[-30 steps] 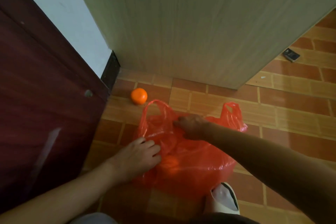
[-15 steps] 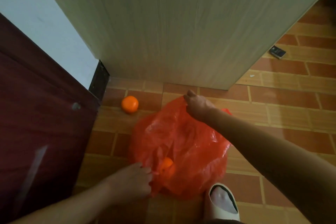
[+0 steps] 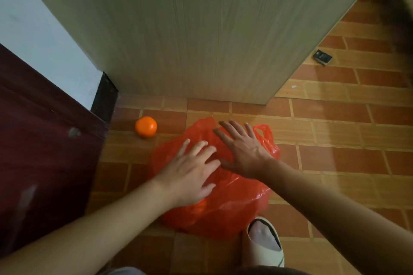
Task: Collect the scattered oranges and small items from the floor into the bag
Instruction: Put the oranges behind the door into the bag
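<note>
**Both hands flat over the red bag**

Nearest the camera, a pale slipper (image 3: 266,241) sits just beside the near edge of the red plastic bag (image 3: 232,207), which lies crumpled on the brick-patterned floor (image 3: 346,163). An orange shape shows faintly through the bag's near side, under the left wrist. The left hand (image 3: 192,174) reaches in from the near left, palm down, fingers straight and spread, resting on the bag and gripping nothing. The right hand (image 3: 243,152) comes from the near right, also palm down with fingers splayed wide over the bag's far part, holding nothing. Beyond the bag to its left, a loose orange (image 3: 146,126) lies on the floor, apart from it. Farther off, right of the bag past the wooden panel (image 3: 201,29), lies a small dark item (image 3: 322,57).
</note>
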Demonstrator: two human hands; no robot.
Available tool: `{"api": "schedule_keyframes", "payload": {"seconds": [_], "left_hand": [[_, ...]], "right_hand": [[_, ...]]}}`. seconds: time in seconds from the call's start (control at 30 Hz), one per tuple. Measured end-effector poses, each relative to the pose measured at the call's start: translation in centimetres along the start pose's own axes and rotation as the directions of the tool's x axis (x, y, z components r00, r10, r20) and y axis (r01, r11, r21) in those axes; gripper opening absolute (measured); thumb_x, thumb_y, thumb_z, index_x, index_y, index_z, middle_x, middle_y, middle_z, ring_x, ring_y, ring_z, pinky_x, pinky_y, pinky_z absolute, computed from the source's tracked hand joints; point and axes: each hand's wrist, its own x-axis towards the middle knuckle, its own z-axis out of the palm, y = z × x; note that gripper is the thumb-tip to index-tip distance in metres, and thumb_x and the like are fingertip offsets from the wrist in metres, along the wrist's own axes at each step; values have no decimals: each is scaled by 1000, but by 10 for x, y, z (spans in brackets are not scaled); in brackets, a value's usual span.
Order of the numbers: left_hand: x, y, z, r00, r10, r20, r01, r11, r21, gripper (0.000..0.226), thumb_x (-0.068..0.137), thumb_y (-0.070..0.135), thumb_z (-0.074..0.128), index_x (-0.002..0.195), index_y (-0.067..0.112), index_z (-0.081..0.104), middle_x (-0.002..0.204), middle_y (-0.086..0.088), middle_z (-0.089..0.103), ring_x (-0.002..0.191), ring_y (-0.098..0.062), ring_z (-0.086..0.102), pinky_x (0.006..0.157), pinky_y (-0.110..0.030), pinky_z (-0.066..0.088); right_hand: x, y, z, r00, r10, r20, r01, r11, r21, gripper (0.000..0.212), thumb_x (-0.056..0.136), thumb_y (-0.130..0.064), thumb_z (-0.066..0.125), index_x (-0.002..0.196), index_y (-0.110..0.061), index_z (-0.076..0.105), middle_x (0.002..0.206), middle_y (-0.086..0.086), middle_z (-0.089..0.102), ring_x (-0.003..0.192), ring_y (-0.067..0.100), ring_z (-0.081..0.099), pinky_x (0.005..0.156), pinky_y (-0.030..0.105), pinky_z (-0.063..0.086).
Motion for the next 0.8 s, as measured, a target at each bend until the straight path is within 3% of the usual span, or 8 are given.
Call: {"api": "schedule_keyframes", "payload": {"seconds": [0.1, 0.17, 0.27, 0.57, 0.8], "left_hand": [[11, -10, 20, 950, -83, 302, 61, 995, 81, 89, 87, 69, 60, 160, 30, 26, 172, -7, 4, 158, -34, -6, 122, -69, 5], [2, -17, 44, 893, -162, 420, 125, 986, 114, 103, 84, 73, 61, 164, 29, 13, 173, -9, -6, 158, -36, -13, 120, -72, -1], [-12, -21, 70, 831, -205, 517, 143, 977, 157, 111, 83, 73, 63, 165, 26, 5, 173, -9, -9, 158, -37, -11, 121, -72, -2], [-15, -26, 75, 852, -170, 495, 140, 985, 98, 110, 85, 72, 63, 165, 27, 2, 173, -6, -7, 159, -32, -6, 124, -66, 1], [-29, -29, 67, 917, -171, 361, 194, 981, -27, 89, 93, 78, 38, 164, 30, 15, 173, -2, 4, 160, -25, 0, 127, -58, 4]], "right_hand": [[-38, 7, 16, 994, 28, 108, -25, 999, -27, 109, 83, -80, 50, 164, -33, -6, 173, 2, -10, 159, 29, -13, 126, 63, 3], [-60, 12, 40, 979, 49, 196, -39, 998, -52, 122, 76, -88, 51, 162, -33, -17, 170, 3, -22, 156, 30, -21, 125, 62, -2], [-83, 21, 74, 962, 74, 261, -58, 996, -69, 134, 70, -90, 56, 161, -30, -22, 170, 3, -24, 156, 30, -21, 123, 58, -9], [-81, 28, 97, 934, 106, 341, -101, 994, -35, 132, 74, -87, 59, 162, -28, -20, 172, 7, -14, 158, 31, -13, 123, 56, -8], [-72, 11, 59, 994, 31, 108, -43, 993, 108, 110, 82, -82, 49, 165, -31, -3, 173, -5, -8, 158, 17, -13, 129, 52, 6]]}}
